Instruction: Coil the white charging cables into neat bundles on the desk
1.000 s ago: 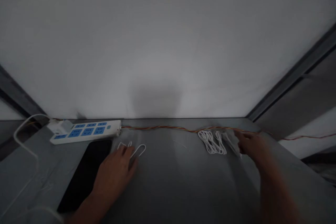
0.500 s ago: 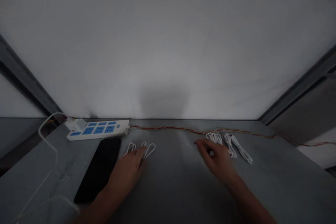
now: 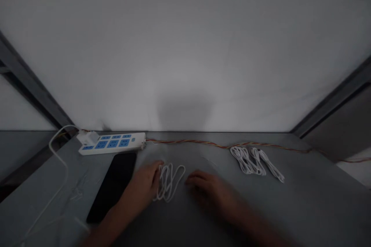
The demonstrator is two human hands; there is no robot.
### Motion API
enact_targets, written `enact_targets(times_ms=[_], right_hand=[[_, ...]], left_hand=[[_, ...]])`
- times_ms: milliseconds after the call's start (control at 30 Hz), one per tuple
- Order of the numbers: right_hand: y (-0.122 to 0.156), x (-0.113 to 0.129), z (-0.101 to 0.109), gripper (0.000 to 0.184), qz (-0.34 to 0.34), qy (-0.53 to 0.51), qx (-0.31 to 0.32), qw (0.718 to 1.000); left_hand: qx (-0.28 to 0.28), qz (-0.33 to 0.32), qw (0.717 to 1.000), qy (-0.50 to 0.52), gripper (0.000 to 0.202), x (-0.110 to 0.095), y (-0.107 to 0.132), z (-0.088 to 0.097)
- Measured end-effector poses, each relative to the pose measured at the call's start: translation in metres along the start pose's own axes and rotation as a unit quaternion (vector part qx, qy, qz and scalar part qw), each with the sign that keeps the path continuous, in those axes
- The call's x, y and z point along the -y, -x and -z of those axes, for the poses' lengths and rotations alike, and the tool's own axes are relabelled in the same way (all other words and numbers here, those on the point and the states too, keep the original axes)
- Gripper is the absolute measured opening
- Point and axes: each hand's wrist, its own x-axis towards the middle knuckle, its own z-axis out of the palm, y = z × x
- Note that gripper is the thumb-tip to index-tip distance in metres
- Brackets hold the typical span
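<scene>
My grey desk (image 3: 315, 179) carries a white power strip (image 3: 111, 144) with blue sockets at its far edge. A black phone (image 3: 111, 187) lies just in front of the strip. A looped white cable (image 3: 169, 182) sits mid-desk, and white cable bundles (image 3: 246, 161) lie further to my right. A twisted red-and-yellow wire (image 3: 220, 144) runs along the far edge, and a white cord (image 3: 58, 175) trails down the left.

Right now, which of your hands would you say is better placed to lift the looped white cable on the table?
Probably the left hand: its fingers appear to touch the looped white cable, while the right hand lies just apart from it.
</scene>
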Motion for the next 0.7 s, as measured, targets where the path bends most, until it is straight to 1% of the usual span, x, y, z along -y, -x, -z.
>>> enact_targets(times_ms=[67,133,233,300,433,500,533,633,700], right_hand=[[-0.001,0.001,-0.004,0.037,0.028,-0.008,0.005,1.0],[-0.002,0.002,-0.006,0.034,0.03,-0.001,0.001,1.0],[-0.003,0.002,-0.005,0.031,-0.002,0.014,-0.009,1.0],[-0.004,0.004,-0.002,0.031,-0.019,0.019,-0.01,1.0],[-0.006,0.011,0.007,0.026,0.005,0.032,0.034,0.999],[-0.005,0.015,0.011,0.027,0.012,0.037,0.049,0.998],[-0.004,0.017,0.012,0.029,0.014,0.038,0.054,0.998],[-0.001,0.021,0.015,0.036,0.013,0.045,0.068,0.997],[0.0,0.022,0.017,0.036,0.008,0.047,0.081,0.996]], left_hand=[[0.017,-0.043,0.997,0.058,0.033,-0.001,0.0,-0.005],[0.037,-0.071,0.994,0.077,0.034,-0.001,0.0,-0.008],[0.077,-0.102,0.99,0.055,0.03,0.0,0.001,-0.008],[0.097,-0.132,0.986,0.039,0.03,0.0,0.002,-0.008],[0.128,-0.192,0.971,0.064,0.05,-0.006,0.005,-0.007],[0.134,-0.197,0.968,0.077,0.056,-0.008,0.006,-0.007],[0.133,-0.195,0.968,0.081,0.056,-0.008,0.006,-0.008],[0.122,-0.195,0.97,0.08,0.047,-0.006,0.004,-0.013],[0.123,-0.206,0.968,0.074,0.041,-0.004,0.002,-0.016]])
